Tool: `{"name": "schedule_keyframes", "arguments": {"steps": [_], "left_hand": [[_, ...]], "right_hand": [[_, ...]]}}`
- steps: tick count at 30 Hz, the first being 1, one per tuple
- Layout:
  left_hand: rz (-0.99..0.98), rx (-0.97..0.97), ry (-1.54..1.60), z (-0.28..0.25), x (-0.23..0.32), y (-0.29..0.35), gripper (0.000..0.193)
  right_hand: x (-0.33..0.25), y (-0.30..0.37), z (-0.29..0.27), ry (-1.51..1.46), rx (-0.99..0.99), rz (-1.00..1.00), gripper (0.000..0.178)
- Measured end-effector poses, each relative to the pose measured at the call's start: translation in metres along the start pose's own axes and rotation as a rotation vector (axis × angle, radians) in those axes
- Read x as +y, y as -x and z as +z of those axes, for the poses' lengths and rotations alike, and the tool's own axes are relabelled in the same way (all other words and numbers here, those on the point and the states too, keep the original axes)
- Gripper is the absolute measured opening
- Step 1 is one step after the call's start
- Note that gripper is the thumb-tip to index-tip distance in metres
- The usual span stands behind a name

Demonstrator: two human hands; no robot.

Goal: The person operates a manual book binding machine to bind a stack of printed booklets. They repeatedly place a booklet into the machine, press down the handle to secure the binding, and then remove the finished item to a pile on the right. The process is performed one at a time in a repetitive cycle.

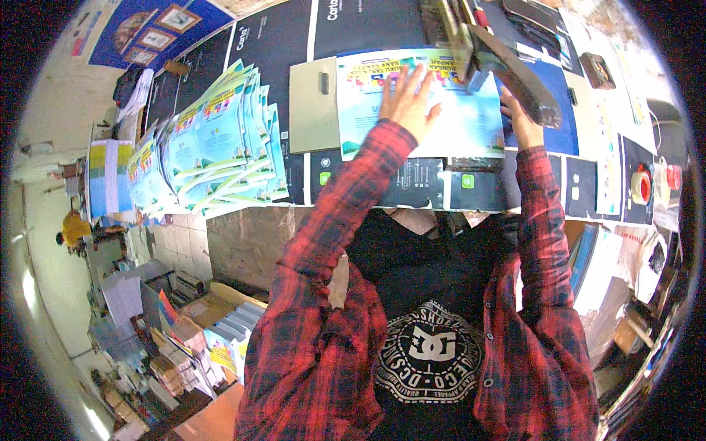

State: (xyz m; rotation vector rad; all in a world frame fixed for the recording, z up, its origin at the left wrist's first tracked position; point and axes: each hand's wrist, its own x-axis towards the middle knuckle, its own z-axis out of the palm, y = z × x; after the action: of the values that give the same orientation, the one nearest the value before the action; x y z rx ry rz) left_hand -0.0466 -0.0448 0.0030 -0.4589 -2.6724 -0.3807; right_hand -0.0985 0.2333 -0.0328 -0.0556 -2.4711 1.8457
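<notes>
A printed light-blue cover sheet [460, 128], with coloured lettering along its far edge, lies flat in front of me. My left hand [407, 103] rests on its middle, palm down with fingers spread. At the sheet's right edge is my right hand [522, 125], its visible fingers stretched forward and partly hidden by a dark arm. That long dark arm [511, 70] belongs to a bench device resembling a large stapler, and reaches over the sheet's right part. A grey-beige board [313, 106] with a small dark piece on it adjoins the sheet's left edge.
A fanned pile of similar covers [220, 140] spreads over the table's left side, beside a stack of sheets [110, 176]. To the right are a blue board [559, 110], a tape roll [641, 185] and a brown block [597, 70]. Cartons and papers stand lower left.
</notes>
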Motion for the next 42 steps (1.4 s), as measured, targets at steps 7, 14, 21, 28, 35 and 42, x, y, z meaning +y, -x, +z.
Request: {"name": "schedule_keyframes", "arguments": {"steps": [7,14,21,28,35,42], "left_hand": [[-0.182,-0.085,0.016,0.013,-0.011,0.006,0.060],[-0.217,-0.110,-0.037,0.018,-0.006,-0.006,0.061],[-0.259,-0.110,-0.046,0.020,-0.011,0.000,0.060],[-0.252,-0.103,0.002,0.016,-0.010,-0.002,0.061],[-0.225,-0.124,-0.008,0.016,-0.005,-0.011,0.063],[-0.281,-0.078,0.019,0.011,-0.008,-0.005,0.061]], "right_hand": [[-0.050,0.020,0.027,0.095,-0.107,0.011,0.063],[-0.017,0.005,-0.003,0.268,-0.047,-0.018,0.055],[-0.053,0.015,0.018,0.269,-0.084,-0.120,0.053],[-0.030,0.004,0.019,0.392,-0.100,-0.166,0.044],[-0.003,-0.032,-0.026,-0.085,-0.111,-0.117,0.037],[-0.289,0.004,-0.002,0.620,-0.218,-0.828,0.046]]}}
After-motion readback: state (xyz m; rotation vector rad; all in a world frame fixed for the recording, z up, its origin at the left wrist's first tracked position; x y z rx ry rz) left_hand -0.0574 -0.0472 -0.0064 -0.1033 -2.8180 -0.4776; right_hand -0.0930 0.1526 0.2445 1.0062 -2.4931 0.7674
